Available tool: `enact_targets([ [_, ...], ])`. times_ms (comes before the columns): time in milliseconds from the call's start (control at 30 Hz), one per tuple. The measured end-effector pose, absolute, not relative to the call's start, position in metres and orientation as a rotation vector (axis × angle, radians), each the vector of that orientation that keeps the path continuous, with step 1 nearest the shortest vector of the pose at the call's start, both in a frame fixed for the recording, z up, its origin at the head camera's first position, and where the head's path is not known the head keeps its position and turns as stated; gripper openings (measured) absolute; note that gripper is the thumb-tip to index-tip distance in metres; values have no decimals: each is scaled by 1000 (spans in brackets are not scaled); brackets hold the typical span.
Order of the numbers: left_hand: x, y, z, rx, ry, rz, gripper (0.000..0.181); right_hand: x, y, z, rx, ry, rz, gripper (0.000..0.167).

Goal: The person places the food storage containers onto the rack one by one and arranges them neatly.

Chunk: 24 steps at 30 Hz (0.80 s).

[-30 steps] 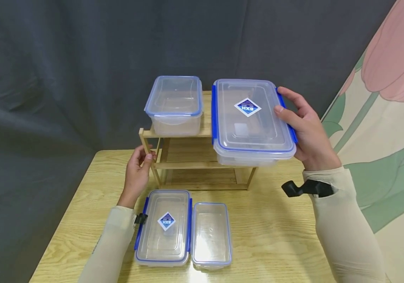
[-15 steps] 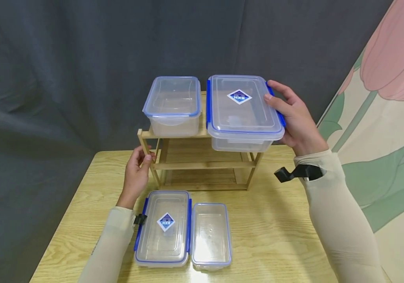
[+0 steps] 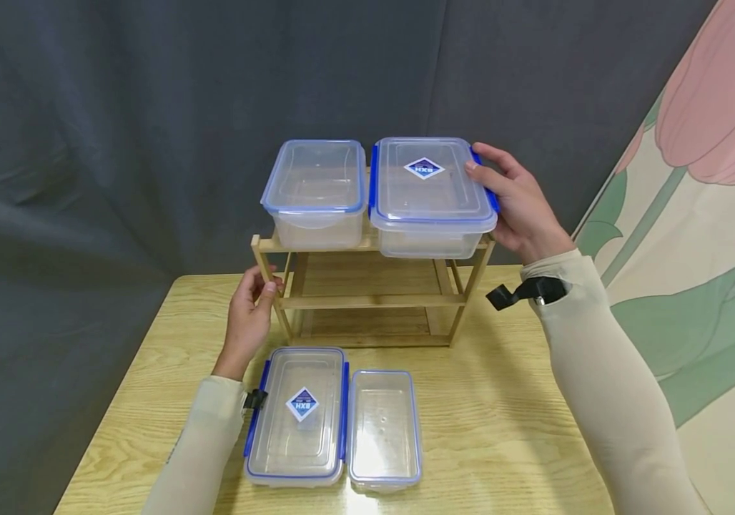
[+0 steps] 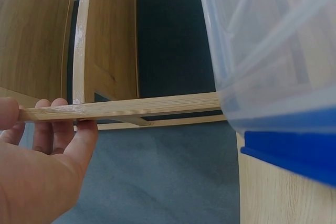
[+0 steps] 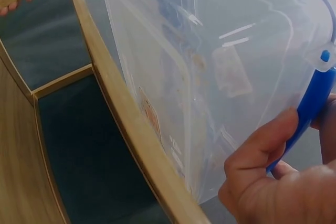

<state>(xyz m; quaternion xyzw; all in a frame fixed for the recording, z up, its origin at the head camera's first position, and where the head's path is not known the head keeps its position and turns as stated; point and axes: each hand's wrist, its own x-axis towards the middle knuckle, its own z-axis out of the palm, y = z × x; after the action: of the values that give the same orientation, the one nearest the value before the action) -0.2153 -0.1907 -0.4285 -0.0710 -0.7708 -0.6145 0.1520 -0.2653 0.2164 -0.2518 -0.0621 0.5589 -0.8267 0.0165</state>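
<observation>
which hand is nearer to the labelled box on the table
Left. The left hand grips the rack, just past the far left corner of the labelled box; the right hand is higher and farther off, holding another box.

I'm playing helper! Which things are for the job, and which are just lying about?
Probably for the job:
blue-clipped container held by the right hand
wooden rack gripped by the left hand
blue-rimmed container on the rack
likely the wide container and narrow container in front

Just around:
table
dark curtain
tulip wall picture
</observation>
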Motion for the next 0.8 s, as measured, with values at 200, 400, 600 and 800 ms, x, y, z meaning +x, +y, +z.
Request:
enact_targets([
  [200,-215,-191,-428,-211,-2213,-1767,31,-274,215,-251,-148,1734,-2566,61],
  [400,-214,-190,-427,-210,-2217,-1762,30,-279,217,-251,-95,1722,-2528,62],
  [600,-214,-190,-427,-205,-2219,-1764,31,-283,218,-252,-77,1734,-2487,65],
  [800,-213,-190,-426,-201,-2218,-1768,31,-286,218,-253,-81,1759,-2458,70],
])
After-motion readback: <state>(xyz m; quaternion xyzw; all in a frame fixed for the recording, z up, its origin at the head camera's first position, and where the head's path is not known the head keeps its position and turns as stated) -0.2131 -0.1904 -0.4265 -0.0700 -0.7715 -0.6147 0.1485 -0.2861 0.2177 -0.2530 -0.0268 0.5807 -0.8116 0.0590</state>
